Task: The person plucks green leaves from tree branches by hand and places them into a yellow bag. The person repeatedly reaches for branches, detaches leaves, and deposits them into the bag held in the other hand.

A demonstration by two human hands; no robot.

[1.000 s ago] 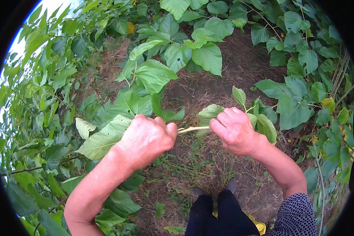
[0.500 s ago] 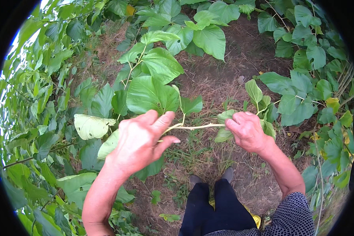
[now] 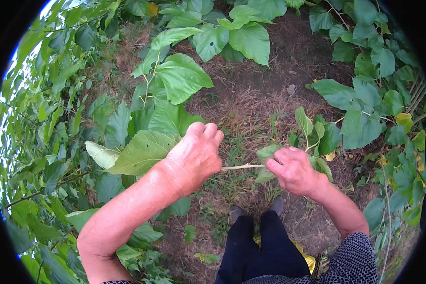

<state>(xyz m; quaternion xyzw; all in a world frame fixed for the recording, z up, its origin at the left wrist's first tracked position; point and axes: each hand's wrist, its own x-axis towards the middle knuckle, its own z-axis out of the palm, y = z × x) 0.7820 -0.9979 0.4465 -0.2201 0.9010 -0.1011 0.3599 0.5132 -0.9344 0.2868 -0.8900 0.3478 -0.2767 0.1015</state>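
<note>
A pale, thin leafy branch (image 3: 243, 166) stretches roughly level between my two hands. My left hand (image 3: 194, 154) is closed round it, back of the hand upward, with its thumb hidden. Large green leaves spread out beside that hand, among them a light-green leaf (image 3: 144, 152) with its veins showing. At the other end, my right hand (image 3: 293, 171) grips the same branch in a fist. Small leaves (image 3: 312, 132) stick out around the right fist, and one is partly under its fingers.
Dense leafy shrubs (image 3: 57, 156) fill the left side, and more foliage (image 3: 359, 113) hangs at the right. A broad-leaved shoot (image 3: 182, 78) stands beyond my left hand. Bare brown soil with dry grass (image 3: 251, 104) lies between. My shoes (image 3: 276, 204) are below the branch.
My left hand has slid right along the branch, and its spread thumb and fingers have closed. The bare length between the hands is shorter. My right hand is slightly lower, still gripping.
</note>
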